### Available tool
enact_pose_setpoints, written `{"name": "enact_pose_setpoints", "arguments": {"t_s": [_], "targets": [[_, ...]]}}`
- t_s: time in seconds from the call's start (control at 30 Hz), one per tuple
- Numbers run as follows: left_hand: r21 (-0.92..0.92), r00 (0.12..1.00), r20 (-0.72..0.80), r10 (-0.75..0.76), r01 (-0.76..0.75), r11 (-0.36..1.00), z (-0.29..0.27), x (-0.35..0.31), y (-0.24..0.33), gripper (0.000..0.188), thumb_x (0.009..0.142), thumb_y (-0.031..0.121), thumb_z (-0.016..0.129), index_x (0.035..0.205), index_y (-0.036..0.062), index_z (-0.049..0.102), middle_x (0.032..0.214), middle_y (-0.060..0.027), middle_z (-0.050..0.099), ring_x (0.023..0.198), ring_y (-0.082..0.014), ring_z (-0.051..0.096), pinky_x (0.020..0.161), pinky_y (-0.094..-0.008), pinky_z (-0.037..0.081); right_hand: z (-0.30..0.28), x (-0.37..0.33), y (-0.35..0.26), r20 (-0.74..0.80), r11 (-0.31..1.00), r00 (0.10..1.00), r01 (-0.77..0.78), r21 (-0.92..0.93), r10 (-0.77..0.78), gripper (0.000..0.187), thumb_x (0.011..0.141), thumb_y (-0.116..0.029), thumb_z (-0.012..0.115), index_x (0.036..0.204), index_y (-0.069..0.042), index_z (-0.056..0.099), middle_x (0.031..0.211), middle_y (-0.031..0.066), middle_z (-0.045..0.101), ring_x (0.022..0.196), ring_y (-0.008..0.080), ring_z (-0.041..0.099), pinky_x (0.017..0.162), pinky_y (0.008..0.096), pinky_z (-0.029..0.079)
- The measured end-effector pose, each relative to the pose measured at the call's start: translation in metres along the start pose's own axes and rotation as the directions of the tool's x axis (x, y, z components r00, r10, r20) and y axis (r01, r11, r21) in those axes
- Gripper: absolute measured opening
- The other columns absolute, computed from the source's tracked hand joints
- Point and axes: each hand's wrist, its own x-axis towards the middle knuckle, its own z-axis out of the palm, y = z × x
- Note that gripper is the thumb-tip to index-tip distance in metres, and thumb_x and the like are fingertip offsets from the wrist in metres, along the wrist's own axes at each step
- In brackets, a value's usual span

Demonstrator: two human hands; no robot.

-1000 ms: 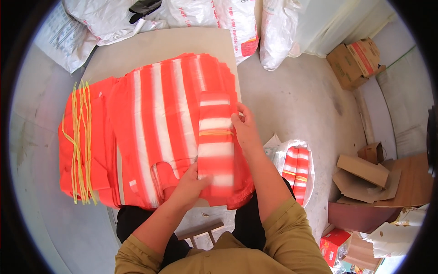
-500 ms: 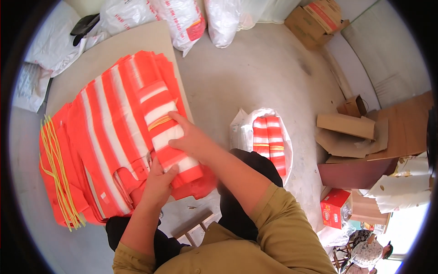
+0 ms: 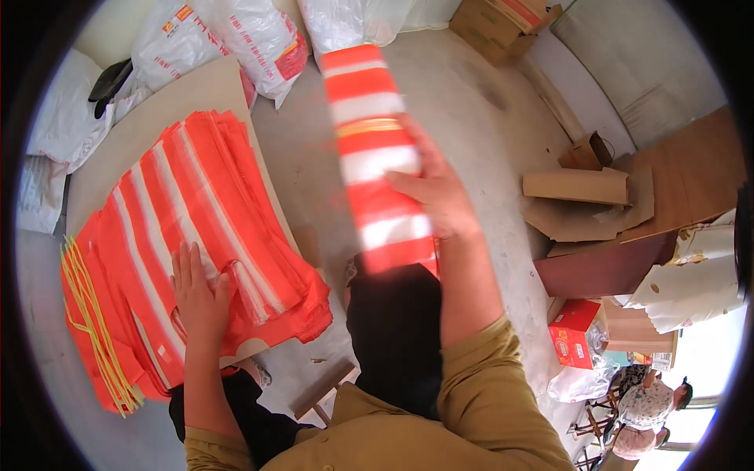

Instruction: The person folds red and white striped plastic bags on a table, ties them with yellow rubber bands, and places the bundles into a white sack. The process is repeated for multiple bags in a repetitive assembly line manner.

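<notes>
A folded bundle of red-and-white striped plastic bags [image 3: 367, 86], with a yellow band around its middle, hangs over the floor ahead of me. My right hand [image 3: 441, 192] is closed on its right side, and the bundle's near end is smeared by motion. To the left, my left hand [image 3: 200, 298] lies with fingers outstretched on a broad stack of striped plastic bags [image 3: 177, 204]. Loose yellow ties [image 3: 94, 330] lie across the stack's left end. Under the stack is a beige board [image 3: 169, 90].
White plastic sacks [image 3: 251, 47] line the far left. Cardboard boxes [image 3: 495, 27] stand at the far right; an opened carton [image 3: 577, 188] lies nearer. A red box [image 3: 573, 334] sits lower right, with seated people [image 3: 648, 408] beyond. A wooden stool [image 3: 326, 388] is by my legs.
My right hand has carried the banded bundle off the stack, rightward over the floor. My left hand has let go of it and now lies on the stack. The view has shifted.
</notes>
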Motion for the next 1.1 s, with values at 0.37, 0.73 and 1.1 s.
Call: {"name": "enact_pose_setpoints", "arguments": {"t_s": [0.37, 0.73, 1.1], "targets": [[0.235, 0.999, 0.034, -0.042, 0.033, 0.972, 0.031, -0.002, -0.008, 0.066, 0.100, 0.030, 0.060, 0.159, 0.0094, 0.040, 0.170, -0.0151, 0.029, 0.159, -0.0363, 0.023, 0.126, -0.0556, 0.024, -0.219, -0.132, 0.198, -0.373, 0.813, 0.787, -0.568, -0.128, 0.491, 0.098, 0.084, 0.012, 0.067, 0.167, -0.013, 0.021, 0.144, 0.0153, 0.059, 0.125, 0.0248, 0.062, 0.107, 0.0378, 0.052], [0.238, 0.999, 0.011, -0.045, 0.041, 0.970, 0.040, -0.002, -0.014, 0.063, 0.101, 0.031, 0.058, 0.159, 0.0113, 0.042, 0.170, -0.0135, 0.032, 0.158, -0.0354, 0.025, 0.125, -0.0540, 0.026, -0.245, -0.144, 0.246, -0.570, 0.653, 0.717, -0.660, -0.372, 0.401, 0.072, 0.090, 0.000, 0.067, 0.156, -0.009, 0.042, 0.132, 0.0150, 0.065, 0.115, 0.0289, 0.066, 0.102, 0.0399, 0.054], [0.265, 0.998, 0.026, -0.057, 0.048, 0.963, 0.040, -0.002, -0.017, 0.061, 0.103, 0.032, 0.056, 0.159, 0.0110, 0.042, 0.169, -0.0146, 0.033, 0.158, -0.0369, 0.026, 0.125, -0.0536, 0.028, -0.168, -0.043, 0.246, -0.325, 0.073, 0.933, -0.339, -0.938, 0.156, 0.068, 0.100, -0.034, 0.062, 0.162, -0.019, 0.036, 0.172, 0.0144, 0.020, 0.159, 0.0344, 0.019, 0.129, 0.0467, 0.020]]}}
